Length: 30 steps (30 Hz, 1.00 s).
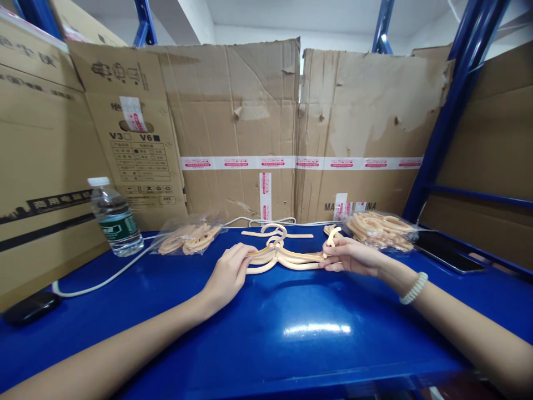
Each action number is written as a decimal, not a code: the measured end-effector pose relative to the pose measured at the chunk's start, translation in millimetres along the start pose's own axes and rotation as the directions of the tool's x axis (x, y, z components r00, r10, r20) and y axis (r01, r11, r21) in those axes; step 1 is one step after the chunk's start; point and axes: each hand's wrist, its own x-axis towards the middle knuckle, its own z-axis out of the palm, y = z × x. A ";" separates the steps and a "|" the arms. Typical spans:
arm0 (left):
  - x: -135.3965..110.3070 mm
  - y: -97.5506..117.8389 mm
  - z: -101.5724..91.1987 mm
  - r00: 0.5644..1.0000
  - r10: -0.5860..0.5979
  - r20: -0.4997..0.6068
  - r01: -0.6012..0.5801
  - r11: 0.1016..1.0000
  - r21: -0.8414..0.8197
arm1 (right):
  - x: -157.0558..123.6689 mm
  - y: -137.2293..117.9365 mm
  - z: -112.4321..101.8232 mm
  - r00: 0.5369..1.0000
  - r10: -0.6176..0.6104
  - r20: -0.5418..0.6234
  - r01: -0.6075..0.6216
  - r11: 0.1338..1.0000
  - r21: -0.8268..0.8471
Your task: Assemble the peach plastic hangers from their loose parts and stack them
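A small stack of beige hangers with curved hooks lies between my hands above the blue table. My left hand is closed on the left end of the stack, fingers pressed together over the arms. At the right end, my right hand pinches the arms between thumb and fingers. A curved beige piece rises from that right hand; whether it is joined to the stack I cannot tell. Just behind the stack lies a flat beige strip, partly covered by the hooks.
Clear plastic bags of beige pieces lie on the left and right. A water bottle, a white cable, a black object and a phone are on the blue table. Cardboard walls the back.
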 end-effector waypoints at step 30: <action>0.3 10.5 -2.3 0.993 -0.082 0.081 0.093 0.985 -0.145 | 3.6 9.1 16.8 0.856 -0.472 -0.211 0.395 0.860 -0.322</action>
